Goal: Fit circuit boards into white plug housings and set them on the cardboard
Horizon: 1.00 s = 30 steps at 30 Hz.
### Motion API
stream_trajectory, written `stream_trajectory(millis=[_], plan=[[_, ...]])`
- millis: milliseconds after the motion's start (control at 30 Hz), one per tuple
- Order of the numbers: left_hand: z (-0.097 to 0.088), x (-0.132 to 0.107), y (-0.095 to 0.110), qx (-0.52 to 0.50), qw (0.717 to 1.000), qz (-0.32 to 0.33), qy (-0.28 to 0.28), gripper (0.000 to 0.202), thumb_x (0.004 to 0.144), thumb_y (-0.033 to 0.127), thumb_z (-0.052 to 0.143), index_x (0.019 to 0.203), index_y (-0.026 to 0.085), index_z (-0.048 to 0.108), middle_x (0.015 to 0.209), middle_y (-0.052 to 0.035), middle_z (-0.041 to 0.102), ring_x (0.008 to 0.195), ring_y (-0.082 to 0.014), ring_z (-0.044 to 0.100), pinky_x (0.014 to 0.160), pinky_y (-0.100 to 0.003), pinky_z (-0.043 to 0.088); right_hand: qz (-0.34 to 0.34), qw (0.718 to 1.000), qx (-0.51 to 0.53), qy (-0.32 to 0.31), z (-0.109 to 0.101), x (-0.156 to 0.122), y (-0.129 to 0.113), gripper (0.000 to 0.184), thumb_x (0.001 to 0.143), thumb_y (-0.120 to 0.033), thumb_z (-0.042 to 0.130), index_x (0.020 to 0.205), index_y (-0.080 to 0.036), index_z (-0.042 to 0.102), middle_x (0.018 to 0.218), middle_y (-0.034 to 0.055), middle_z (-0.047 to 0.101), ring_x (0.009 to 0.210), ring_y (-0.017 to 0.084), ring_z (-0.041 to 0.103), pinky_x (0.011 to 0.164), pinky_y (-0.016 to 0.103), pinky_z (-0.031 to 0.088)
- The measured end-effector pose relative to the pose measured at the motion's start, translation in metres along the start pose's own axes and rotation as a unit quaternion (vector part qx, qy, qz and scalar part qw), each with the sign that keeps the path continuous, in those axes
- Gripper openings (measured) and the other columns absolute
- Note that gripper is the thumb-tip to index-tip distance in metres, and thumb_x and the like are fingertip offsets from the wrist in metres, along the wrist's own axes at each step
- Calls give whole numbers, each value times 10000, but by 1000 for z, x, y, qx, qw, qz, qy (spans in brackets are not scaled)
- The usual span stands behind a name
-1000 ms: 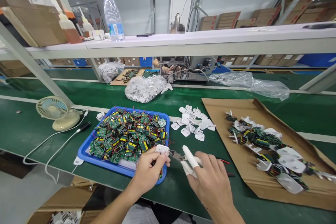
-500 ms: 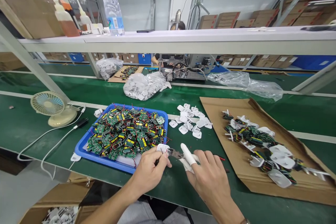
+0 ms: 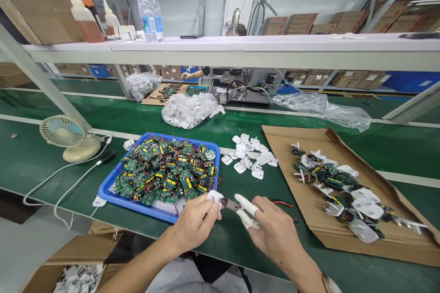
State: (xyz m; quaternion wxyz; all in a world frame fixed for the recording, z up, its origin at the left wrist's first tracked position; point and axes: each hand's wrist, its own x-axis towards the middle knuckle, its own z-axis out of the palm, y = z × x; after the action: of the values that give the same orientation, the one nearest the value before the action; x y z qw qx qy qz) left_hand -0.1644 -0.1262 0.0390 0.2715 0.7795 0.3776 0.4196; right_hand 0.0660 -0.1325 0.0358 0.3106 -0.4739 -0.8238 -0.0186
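Observation:
My left hand (image 3: 196, 222) pinches a white plastic plug cover (image 3: 214, 196) over the front right corner of a blue tray (image 3: 134, 210). Pliers (image 3: 231, 204) are in my right hand (image 3: 271, 224), their jaws touching the cover. White finger cots wrap two fingers of that hand, and red handle ends show beyond it. What the jaws grip is too small to make out. Green circuit boards (image 3: 168, 169) with yellow parts and red wires fill the tray. Loose white plug covers (image 3: 245, 155) lie in a pile behind my hands.
At the right, a cardboard sheet (image 3: 309, 210) bears boards joined with white covers. A fan (image 3: 68, 135) and cables stand left. Bags of white parts (image 3: 189, 112) lie behind, below a shelf (image 3: 213, 57). Across the bench, a co-worker's arm (image 3: 194, 74) reaches out beside a machine.
My right hand has tilted a little and the red plier handles now show more. The pliers stay at the cover in my left hand. The co-worker's arm has stretched to the left.

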Motion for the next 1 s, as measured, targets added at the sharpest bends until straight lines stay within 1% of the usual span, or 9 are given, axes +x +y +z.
stream_trajectory(millis=[100, 167, 200, 267, 333, 433, 533, 700, 1000], plan=[[0, -1, -10, -34, 999, -41, 6, 508, 1074, 351, 319, 684, 186, 599, 653, -37, 588, 719, -168, 603, 683, -275, 480, 97, 973, 196, -77, -2, -2, -4, 215, 935, -277, 543, 1008, -208, 732, 690, -7, 592, 554, 119, 486, 507, 217, 405], [-2, -2, -15, -57, 995, -81, 6, 531, 1074, 372, 318, 655, 192, 589, 614, -29, 581, 714, -169, 610, 683, -273, 491, 141, 954, 255, -72, -4, -3, -7, 268, 955, -352, 557, 1115, -213, 721, 744, -6, 638, 532, 107, 500, 486, 212, 422], [-2, -2, -16, -64, 994, -94, 0, 528, 1072, 378, 328, 655, 192, 594, 602, -24, 579, 698, -166, 607, 674, -270, 490, 139, 955, 256, -54, -4, -3, -9, 289, 953, -354, 567, 1165, -216, 706, 796, 6, 660, 561, 113, 531, 507, 218, 446], [-4, -3, -15, -74, 992, -101, -22, 506, 1067, 377, 350, 685, 187, 622, 602, -22, 585, 687, -163, 607, 667, -266, 489, 89, 973, 213, -11, -4, -2, -11, 329, 943, -298, 570, 1247, -219, 665, 894, 36, 677, 683, 145, 597, 600, 248, 498], [-4, -3, -11, -78, 992, -96, -38, 484, 1063, 371, 364, 719, 182, 647, 621, -27, 599, 701, -165, 613, 676, -266, 492, 21, 992, 121, 21, -3, 0, -12, 356, 910, -205, 553, 1253, -217, 651, 938, 59, 668, 785, 182, 602, 685, 300, 507], [-4, -2, -4, -63, 993, -93, -40, 472, 1060, 352, 375, 718, 181, 653, 615, -28, 597, 713, -169, 609, 690, -267, 488, -20, 997, -48, 53, 0, 3, -12, 286, 824, -108, 559, 1052, -208, 701, 950, 82, 649, 832, 219, 555, 735, 352, 462], [-3, -1, 4, -35, 993, -104, -30, 468, 1055, 328, 385, 692, 183, 642, 626, -23, 586, 691, -161, 595, 667, -261, 468, -33, 988, -139, 62, 2, 3, -14, 181, 759, -64, 582, 808, -209, 679, 979, 100, 638, 913, 243, 536, 824, 388, 439], [0, 0, 11, -3, 992, -127, -18, 442, 1050, 284, 373, 702, 182, 626, 728, -32, 632, 708, -153, 607, 684, -266, 455, -73, 977, -184, 76, 1, 1, -19, 202, 813, -119, 590, 632, -208, 592, 1035, 118, 636, 1001, 259, 526, 898, 428, 427], [0, -2, 11, 12, 990, -137, -36, 380, 1036, 236, 372, 752, 195, 622, 786, -34, 665, 752, -170, 629, 696, -289, 447, -79, 968, -230, 56, 1, 2, -25, 256, 864, -111, 528, 643, -203, 617, 1065, 130, 660, 1020, 256, 545, 947, 448, 410]])
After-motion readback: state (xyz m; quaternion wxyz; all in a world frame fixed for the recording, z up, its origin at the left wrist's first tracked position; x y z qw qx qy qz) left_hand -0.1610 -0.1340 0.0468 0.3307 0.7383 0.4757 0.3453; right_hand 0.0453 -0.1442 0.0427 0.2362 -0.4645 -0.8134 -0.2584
